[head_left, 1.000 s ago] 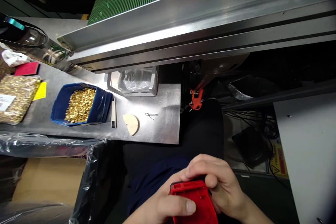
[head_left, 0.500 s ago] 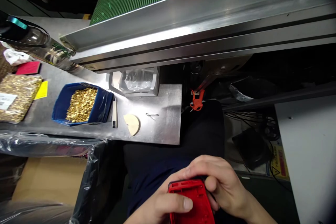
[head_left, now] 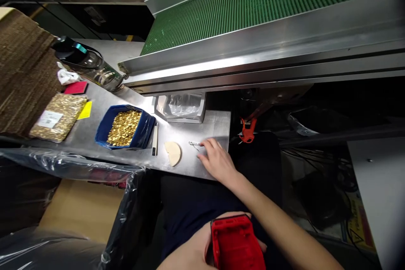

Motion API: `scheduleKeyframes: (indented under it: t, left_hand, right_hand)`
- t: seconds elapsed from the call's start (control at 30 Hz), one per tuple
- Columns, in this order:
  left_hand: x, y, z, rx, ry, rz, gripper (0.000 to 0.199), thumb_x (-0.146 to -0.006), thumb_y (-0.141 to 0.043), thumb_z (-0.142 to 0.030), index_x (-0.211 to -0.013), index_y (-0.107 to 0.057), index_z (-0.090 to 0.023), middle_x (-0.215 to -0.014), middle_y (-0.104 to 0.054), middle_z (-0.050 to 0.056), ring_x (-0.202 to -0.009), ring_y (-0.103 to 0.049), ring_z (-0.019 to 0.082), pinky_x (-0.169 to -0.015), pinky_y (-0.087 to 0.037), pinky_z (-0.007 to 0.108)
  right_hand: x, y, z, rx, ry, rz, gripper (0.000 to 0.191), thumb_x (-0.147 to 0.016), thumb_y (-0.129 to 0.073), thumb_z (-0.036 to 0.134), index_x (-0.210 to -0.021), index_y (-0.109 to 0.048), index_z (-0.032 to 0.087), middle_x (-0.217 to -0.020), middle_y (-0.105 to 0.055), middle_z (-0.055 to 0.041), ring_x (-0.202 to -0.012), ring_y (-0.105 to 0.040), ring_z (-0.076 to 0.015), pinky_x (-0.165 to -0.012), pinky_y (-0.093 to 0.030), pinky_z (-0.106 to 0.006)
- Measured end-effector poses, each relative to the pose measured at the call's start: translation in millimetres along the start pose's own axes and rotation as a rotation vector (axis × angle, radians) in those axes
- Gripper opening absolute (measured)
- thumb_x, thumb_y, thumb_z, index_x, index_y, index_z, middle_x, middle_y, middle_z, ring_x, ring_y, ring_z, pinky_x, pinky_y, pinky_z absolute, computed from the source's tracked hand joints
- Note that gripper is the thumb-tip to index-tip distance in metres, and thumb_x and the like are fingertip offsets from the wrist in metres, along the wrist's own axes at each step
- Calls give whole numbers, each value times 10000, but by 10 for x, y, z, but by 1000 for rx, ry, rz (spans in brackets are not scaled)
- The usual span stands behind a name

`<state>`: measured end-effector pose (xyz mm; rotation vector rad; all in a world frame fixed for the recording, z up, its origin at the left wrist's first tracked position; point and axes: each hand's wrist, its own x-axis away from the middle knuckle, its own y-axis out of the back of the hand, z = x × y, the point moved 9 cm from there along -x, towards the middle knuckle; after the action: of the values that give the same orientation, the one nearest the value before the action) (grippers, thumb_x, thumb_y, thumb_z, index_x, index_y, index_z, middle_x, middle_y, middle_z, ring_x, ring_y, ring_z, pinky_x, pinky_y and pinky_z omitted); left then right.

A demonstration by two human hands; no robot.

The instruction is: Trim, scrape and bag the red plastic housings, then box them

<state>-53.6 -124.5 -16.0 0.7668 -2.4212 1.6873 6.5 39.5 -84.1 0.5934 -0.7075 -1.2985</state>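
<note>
My left hand [head_left: 198, 247] is wrapped round a red plastic housing [head_left: 237, 242] at the bottom of the view, its hollow side facing up. Over the metal table's right end, my right hand [head_left: 218, 160] reaches out with thumb and forefinger apart. Its fingertips are beside a small metal tool [head_left: 194, 144] lying on the table; whether they touch it is hard to tell. Left of that tool lie a pale half-round piece [head_left: 173, 153] and a white-handled tool with a black end [head_left: 155, 139].
A blue bin [head_left: 147, 130] of small brass parts, a bag of similar parts [head_left: 65, 114] and a bottle [head_left: 98, 69] stand on the table [head_left: 196, 168]. A green conveyor [head_left: 221, 14] crosses above. Orange-handled tool [head_left: 247, 130] hangs right; plastic-lined box [head_left: 82, 209] lower left.
My right hand has left the red housing and moved up and left to the small metal tool. My left hand still holds the housing. The camera view has shifted, so the table appears farther right.
</note>
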Motion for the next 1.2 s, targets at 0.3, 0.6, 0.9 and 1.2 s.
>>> scheduleKeyframes:
  t: [0.3,0.6,0.9,1.2]
  left_hand:
    - [143,238,79,100,-51,-68,1056,-624,-964,-543,-1485,-501,-145,-1483,-558,300,-1374,-543,458,-1133,-403,616]
    - [57,281,71,85,9,-135,994,-621,-969,-542,-1435,-542,-162,-1470,-587,262,-1341,-577,440,-1104,-446,561]
    - [-112,156,-79,72,-38,-144,847,-684,-942,-517,-1369,-573,-182,-1223,-700,147,-1160,-669,333,-1000,-490,412]
    - [-98,139,-61,11,-11,-133,750,-757,-880,-541,-1372,-605,-209,-1140,-678,84,-1053,-645,226,-972,-469,322]
  right_hand:
    - [-90,-177,-42,56,-6,79,181,-1044,-495,327,-1166,-593,237,-1096,-682,-78,-1057,-622,-244,-860,-490,-346]
    - [752,543,-461,-315,-244,55,334,-1030,-511,523,-1155,-638,240,-908,-695,-13,-768,-672,-136,-673,-545,-222]
    - [1422,1046,315,-359,-30,164,112,-976,-653,325,-1086,-660,302,-853,-693,12,-667,-646,-117,-584,-544,-200]
    - [1402,986,544,-164,211,55,115,-1024,-560,218,-1128,-608,213,-884,-691,-21,-756,-671,-156,-689,-559,-274]
